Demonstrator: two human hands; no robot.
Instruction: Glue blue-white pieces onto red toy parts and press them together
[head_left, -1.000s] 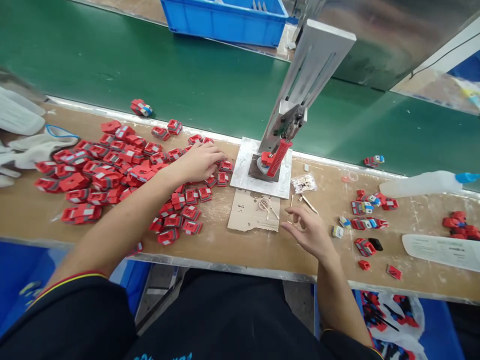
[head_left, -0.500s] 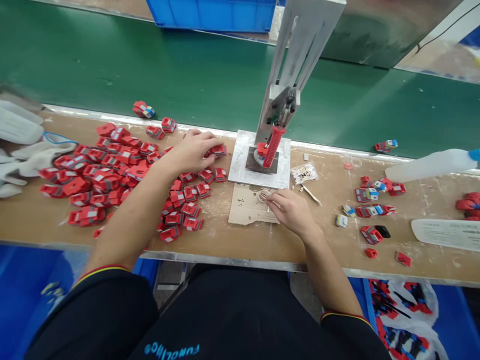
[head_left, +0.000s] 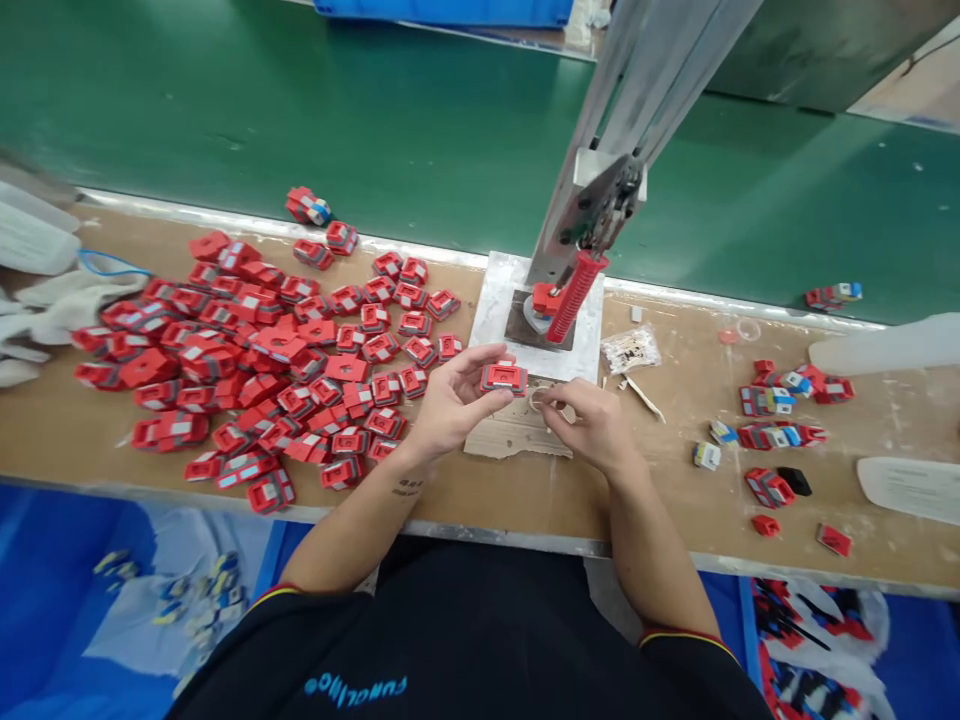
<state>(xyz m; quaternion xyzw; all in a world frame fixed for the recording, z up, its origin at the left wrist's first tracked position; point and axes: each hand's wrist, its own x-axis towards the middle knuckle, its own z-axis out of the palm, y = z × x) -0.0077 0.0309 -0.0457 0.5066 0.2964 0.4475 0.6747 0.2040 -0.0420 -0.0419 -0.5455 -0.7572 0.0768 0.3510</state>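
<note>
A red and grey toy part [head_left: 504,378] with a recessed top is held between the thumb and fingers of my left hand [head_left: 456,400]. Just right of it, my right hand [head_left: 589,420] is pinched near a small pale ring [head_left: 537,398]; whatever thin item it grips is too small to make out. Both hands are over a torn piece of cardboard [head_left: 517,435]. Behind them stands a press with a red handle [head_left: 577,297] on a metal plate [head_left: 495,310]. A big pile of similar red parts [head_left: 247,340] covers the bench at left.
A bag of cotton swabs [head_left: 631,348] lies right of the plate. Further right are red, white and blue toy pieces [head_left: 780,435] and a white bottle [head_left: 892,345]. A green belt [head_left: 420,130] runs behind the bench.
My left hand has come from the pile to the middle, bringing a red part with it. My right hand remains pinched over the cardboard. The view has shifted slightly.
</note>
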